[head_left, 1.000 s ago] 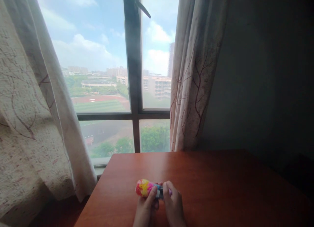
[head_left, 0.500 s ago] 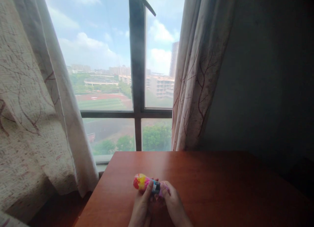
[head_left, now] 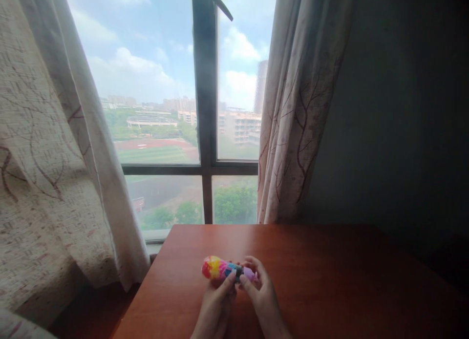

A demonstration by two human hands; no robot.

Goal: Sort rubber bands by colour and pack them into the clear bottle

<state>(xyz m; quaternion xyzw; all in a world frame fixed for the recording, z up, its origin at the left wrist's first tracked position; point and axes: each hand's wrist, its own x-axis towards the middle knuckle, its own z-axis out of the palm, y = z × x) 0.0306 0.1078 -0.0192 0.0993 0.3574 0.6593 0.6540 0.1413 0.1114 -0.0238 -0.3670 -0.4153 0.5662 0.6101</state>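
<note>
Just above the near part of the wooden table (head_left: pixel 311 280), I hold a small colourful tube-shaped object (head_left: pixel 216 269) sideways. Its rounded left end is red and yellow; pink, blue and black bands follow, and the right end is light purple. My left hand (head_left: pixel 218 300) is closed around the middle from below, with the thumb pressed near the black band. With thumb and fingers my right hand (head_left: pixel 261 290) grips the purple end. Parts of the object are hidden behind my fingers, and its exact kind cannot be made out.
The reddish-brown table reaches back to a window (head_left: pixel 157 134) with a dark frame (head_left: pixel 205 109). Patterned curtains hang at the left (head_left: pixel 91 173) and at the right (head_left: pixel 293 114). A dark wall (head_left: pixel 384 109) stands to the right.
The object has shifted slightly up and right. My right hand's fingers have lifted and spread a little over the purple end, which shows more. My left thumb has moved toward the black band.
</note>
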